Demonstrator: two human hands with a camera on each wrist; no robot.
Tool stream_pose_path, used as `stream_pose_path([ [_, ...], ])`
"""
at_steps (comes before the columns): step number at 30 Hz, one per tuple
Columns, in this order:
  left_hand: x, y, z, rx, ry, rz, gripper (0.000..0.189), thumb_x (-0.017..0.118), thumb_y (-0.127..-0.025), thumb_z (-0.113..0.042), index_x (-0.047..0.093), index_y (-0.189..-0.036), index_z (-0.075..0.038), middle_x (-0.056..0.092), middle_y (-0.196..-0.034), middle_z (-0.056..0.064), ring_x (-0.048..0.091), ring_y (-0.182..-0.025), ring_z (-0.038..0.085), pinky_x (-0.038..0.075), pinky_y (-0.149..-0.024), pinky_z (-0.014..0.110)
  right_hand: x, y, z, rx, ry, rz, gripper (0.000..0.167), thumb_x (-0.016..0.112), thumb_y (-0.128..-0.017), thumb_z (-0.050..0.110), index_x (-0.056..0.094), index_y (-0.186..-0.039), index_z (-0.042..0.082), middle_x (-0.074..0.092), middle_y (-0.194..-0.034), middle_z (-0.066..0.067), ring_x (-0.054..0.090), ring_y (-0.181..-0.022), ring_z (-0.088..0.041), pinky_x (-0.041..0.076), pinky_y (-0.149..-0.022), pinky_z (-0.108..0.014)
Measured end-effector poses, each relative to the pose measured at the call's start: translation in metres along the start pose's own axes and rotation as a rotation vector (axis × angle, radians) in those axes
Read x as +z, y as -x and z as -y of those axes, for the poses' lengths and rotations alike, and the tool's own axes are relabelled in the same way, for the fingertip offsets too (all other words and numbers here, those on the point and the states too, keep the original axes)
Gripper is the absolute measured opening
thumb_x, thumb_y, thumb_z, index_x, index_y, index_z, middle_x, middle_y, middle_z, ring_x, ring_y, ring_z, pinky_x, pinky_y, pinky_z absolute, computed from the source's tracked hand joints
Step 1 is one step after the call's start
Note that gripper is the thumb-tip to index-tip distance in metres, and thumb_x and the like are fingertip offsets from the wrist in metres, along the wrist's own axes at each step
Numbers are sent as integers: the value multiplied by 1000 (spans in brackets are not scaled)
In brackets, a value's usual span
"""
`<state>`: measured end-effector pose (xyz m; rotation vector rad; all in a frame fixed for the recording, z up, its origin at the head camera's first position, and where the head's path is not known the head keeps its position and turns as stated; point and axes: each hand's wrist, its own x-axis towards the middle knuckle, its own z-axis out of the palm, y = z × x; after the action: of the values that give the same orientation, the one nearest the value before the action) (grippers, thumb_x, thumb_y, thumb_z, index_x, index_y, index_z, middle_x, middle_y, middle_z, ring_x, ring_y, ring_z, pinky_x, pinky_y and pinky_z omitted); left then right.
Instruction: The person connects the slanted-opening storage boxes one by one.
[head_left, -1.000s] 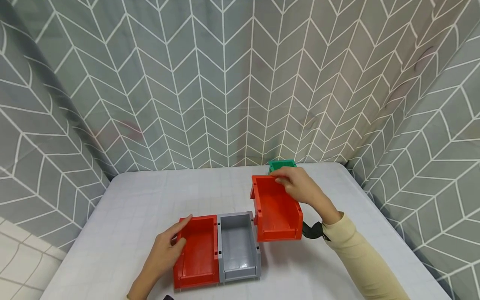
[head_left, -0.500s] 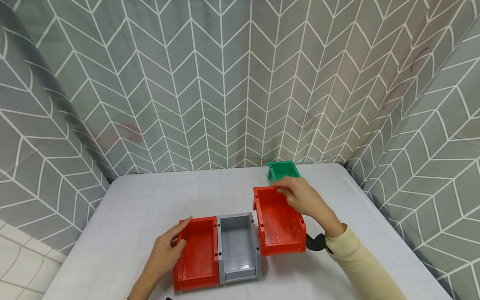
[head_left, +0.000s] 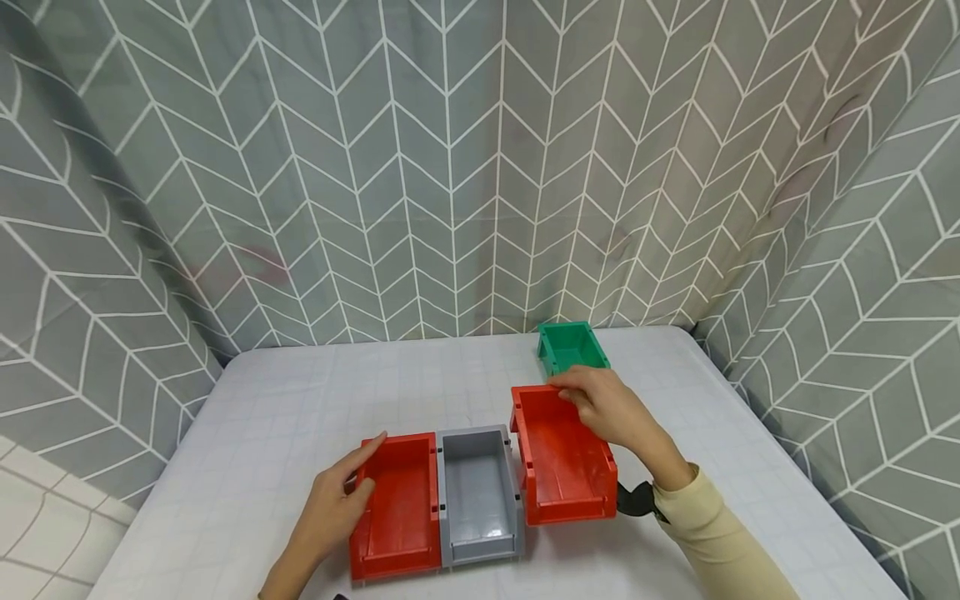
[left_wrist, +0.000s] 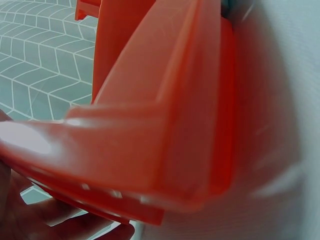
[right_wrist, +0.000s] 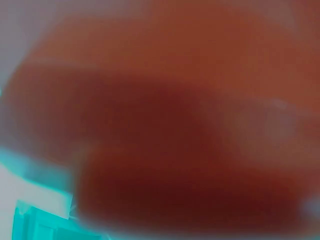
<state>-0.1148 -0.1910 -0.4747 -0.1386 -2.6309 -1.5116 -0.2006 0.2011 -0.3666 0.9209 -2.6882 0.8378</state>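
Note:
In the head view a red storage bin (head_left: 402, 508) stands on the table, its right side against a grey storage bin (head_left: 477, 492). My left hand (head_left: 326, 508) grips the left wall of that red bin, thumb over the inside. The left wrist view shows fingers (left_wrist: 65, 215) spread along the outside of the red bin (left_wrist: 125, 145). A second red bin (head_left: 567, 467) hangs tilted just right of the grey one; my right hand (head_left: 603, 404) pinches its back right rim. Blurred red plastic (right_wrist: 175, 115) fills most of the right wrist view.
A smaller green bin (head_left: 572, 343) stands at the back right of the white-covered table (head_left: 300, 400), partly behind the right hand. Patterned grey curtains (head_left: 450, 208) enclose the table at the back and sides.
My right hand has lowered the second red bin toward the front and slightly right, beside the grey bin. More of the green bin now shows. The left hand has stayed put.

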Motion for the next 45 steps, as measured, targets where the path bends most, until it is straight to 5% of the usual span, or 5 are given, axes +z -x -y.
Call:
stream_pose_path([
  [20,-2,0,-3,24,3,-3,64,55,-94,9,55,-153,-15,55,-149,17,49,-138,43,50,-100,61,15,9,-11,-16,-14,35,27,63,-95,-10,75,-118,-3,72,-99,-12,66,-85,-21,62,-75,-34],
  [33,0,2,-3,-42,-4,7,63,54,-95,7,53,-154,-14,54,-151,16,50,-137,42,48,-102,61,24,11,-18,-20,-24,43,28,64,-95,-11,75,-118,-2,73,-101,-10,67,-86,-21,63,-77,-36],
  [45,0,2,-5,-49,-1,4,63,55,-95,7,53,-154,-15,54,-151,16,48,-139,43,48,-102,61,24,9,-12,58,46,59,30,66,-93,-11,75,-119,-2,72,-100,-7,68,-89,-24,63,-78,-39],
])
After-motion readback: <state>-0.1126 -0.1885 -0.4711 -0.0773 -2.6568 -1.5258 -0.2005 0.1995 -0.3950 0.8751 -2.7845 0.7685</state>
